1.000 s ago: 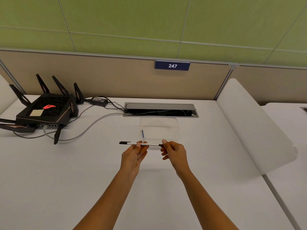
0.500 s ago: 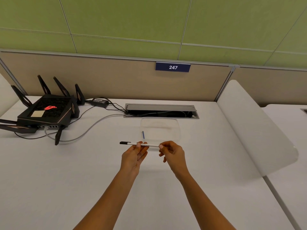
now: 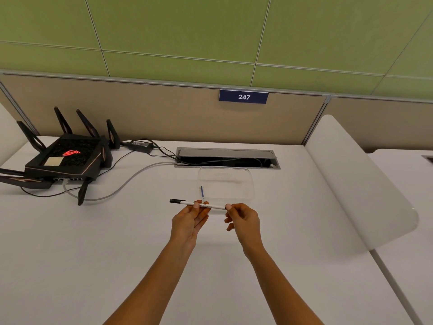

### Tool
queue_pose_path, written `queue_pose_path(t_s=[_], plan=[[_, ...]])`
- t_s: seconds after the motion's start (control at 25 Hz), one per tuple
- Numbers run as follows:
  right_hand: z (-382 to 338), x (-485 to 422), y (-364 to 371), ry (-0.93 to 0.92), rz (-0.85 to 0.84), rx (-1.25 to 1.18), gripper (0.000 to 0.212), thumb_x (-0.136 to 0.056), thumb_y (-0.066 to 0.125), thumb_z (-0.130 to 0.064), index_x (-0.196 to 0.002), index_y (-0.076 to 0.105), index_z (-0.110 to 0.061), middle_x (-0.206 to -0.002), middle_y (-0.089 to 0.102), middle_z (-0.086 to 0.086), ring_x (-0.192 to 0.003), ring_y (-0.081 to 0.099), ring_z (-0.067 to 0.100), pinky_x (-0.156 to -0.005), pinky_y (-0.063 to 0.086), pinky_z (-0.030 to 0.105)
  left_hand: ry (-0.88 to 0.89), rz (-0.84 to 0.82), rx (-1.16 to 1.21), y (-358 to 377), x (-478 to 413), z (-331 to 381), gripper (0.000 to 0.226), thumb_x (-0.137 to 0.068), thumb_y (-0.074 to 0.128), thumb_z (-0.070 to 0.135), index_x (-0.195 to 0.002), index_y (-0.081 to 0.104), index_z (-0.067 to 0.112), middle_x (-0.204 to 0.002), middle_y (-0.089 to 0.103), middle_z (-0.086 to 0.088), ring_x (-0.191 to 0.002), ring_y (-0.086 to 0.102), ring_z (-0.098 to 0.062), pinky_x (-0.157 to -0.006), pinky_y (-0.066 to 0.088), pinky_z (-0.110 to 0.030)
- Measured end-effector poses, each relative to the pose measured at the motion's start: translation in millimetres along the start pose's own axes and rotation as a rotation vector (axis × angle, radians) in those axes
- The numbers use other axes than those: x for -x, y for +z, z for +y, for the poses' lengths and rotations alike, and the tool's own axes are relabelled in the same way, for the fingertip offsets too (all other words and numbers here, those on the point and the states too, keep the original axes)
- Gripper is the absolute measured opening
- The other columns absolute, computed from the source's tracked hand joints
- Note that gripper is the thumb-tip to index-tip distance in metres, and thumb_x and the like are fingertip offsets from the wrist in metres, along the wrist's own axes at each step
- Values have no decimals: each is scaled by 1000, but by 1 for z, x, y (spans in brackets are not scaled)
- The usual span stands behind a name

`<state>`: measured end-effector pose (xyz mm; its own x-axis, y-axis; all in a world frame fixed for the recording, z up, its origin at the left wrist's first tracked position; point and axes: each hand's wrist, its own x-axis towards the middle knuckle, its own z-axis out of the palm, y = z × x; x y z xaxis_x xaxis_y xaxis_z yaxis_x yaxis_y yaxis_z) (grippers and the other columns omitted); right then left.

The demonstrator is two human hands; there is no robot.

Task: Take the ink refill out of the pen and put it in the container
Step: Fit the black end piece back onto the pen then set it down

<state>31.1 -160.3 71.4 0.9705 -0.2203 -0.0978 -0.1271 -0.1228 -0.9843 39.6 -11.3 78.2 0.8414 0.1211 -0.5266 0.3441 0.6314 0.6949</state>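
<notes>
Pen [image 3: 212,206], white, black cap: pinched level between my left hand [image 3: 188,222] and right hand [image 3: 243,220]; clear container [image 3: 251,184] just beyond my fingertips, on white table [image 3: 70,242].

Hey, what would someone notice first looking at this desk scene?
Both hands hold a white pen level over the middle of the desk, the left hand at its barrel and the right hand at its end. Just behind lies a clear container; a black router sits far left.
</notes>
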Motion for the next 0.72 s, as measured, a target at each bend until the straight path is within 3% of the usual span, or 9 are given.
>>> queue_pose_path(t_s=[0.12, 0.24, 0.32, 0.52, 0.72], plan=[[0, 2, -1, 29, 16, -28, 22, -90, 62, -40, -84, 71, -21, -70, 71, 1, -62, 69, 15, -54, 58, 28, 11, -10, -15, 0, 1, -1, 22, -95, 53, 13, -110, 65, 1, -109, 70, -18, -95, 69, -25, -83, 53, -37], [1, 4, -3, -16, 15, -108, 7, -89, 67, -25, -95, 69, -24, -82, 72, 4, -74, 71, 19, -59, 60, 29, 24, -16, -13, 0, 2, 0, 20, -95, 53, 12, -108, 65, 2, -109, 70, -17, -96, 69, -25, -85, 52, -37], [1, 5, -4, -13, 17, -111, 6, -88, 67, -18, -92, 70, -23, -81, 73, 5, -72, 71, 21, -61, 60, 29, 30, -18, -13, -1, 3, 0, 21, -95, 53, 12, -109, 65, 2, -109, 70, -17, -96, 69, -25, -85, 52, -37], [-1, 6, -3, 28, 68, -68, 17, -88, 66, -36, -85, 71, -19, -70, 71, 1, -63, 69, 14, -58, 60, 29, 32, -25, -23, 1, 5, -2, 23, -95, 53, 13, -111, 65, 1, -108, 71, -15, -97, 69, -25, -87, 53, -37], [-1, 11, -4, -29, 45, -69, 7, -88, 67, -19, -92, 71, -24, -80, 73, 2, -70, 71, 17, -65, 61, 29, 37, -23, -25, 2, 5, -2, 20, -94, 54, 13, -108, 65, 4, -104, 71, -13, -97, 69, -27, -88, 53, -39]])
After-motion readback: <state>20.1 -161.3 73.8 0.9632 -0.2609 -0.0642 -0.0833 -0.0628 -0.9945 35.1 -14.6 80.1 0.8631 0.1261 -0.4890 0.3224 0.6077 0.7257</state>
